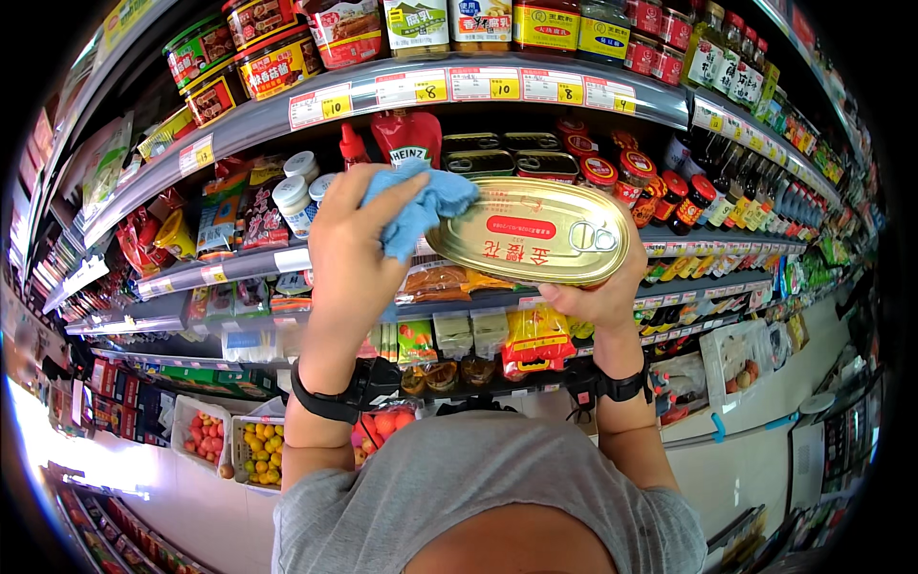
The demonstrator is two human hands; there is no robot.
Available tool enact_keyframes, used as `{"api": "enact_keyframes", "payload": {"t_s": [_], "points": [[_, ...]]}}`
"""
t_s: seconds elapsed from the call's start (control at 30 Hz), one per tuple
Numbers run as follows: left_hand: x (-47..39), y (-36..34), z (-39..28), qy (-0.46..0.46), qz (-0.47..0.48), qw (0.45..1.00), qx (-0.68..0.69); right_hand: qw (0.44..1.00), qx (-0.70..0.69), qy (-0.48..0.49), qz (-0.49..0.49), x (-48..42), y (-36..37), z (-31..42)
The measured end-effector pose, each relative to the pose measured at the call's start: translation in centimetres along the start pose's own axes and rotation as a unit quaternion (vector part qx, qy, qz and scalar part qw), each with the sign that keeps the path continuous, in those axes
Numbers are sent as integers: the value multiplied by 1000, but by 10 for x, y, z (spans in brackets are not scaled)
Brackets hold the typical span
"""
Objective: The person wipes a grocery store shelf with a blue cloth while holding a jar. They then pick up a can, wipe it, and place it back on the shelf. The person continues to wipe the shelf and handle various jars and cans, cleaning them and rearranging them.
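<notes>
A large oval gold-coloured tin can [527, 233] with a ring-pull lid is held up before the shelves by my right hand [602, 287], whose thumb lies on the near rim. Its lid, printed in red, faces me. My left hand [362, 237] grips a crumpled light-blue cloth [419, 208], and the cloth reaches the can's left end. Whether it presses on the lid there I cannot tell. Behind the hands, a red Heinz pouch [407, 136] stands on the shelf beside small stacked tins [546, 165] with ring-pulls.
A shelf edge with price tags [488, 85] curves above the hands, under jars and tubs. Lidded jars [635, 172] stand right of the can, white-capped bottles [292, 199] to the left. Fruit crates [240, 448] sit on the floor at lower left.
</notes>
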State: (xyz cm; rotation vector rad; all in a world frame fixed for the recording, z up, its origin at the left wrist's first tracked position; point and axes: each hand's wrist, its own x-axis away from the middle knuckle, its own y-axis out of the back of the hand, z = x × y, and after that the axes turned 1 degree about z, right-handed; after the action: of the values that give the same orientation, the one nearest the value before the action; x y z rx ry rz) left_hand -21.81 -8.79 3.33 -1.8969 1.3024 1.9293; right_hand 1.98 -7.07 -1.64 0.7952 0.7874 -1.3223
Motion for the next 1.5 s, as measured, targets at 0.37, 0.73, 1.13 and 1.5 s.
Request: {"api": "enact_keyframes", "payload": {"t_s": [0.37, 0.73, 1.13, 1.5], "points": [[-9, 0, -24, -104, 107, 985, 85, 988, -105, -103, -49, -12, -11, 5], [-8, -27, -1, -169, -98, 980, -46, 947, -242, -178, -111, -19, -18, 3], [14, -58, 8, -96, -163, 982, 13, 905, -316, -237, -159, -25, -30, -9], [8, -56, -6, 363, -106, 735, 563, 898, -328, -255, -144, -26, -35, -14]]}}
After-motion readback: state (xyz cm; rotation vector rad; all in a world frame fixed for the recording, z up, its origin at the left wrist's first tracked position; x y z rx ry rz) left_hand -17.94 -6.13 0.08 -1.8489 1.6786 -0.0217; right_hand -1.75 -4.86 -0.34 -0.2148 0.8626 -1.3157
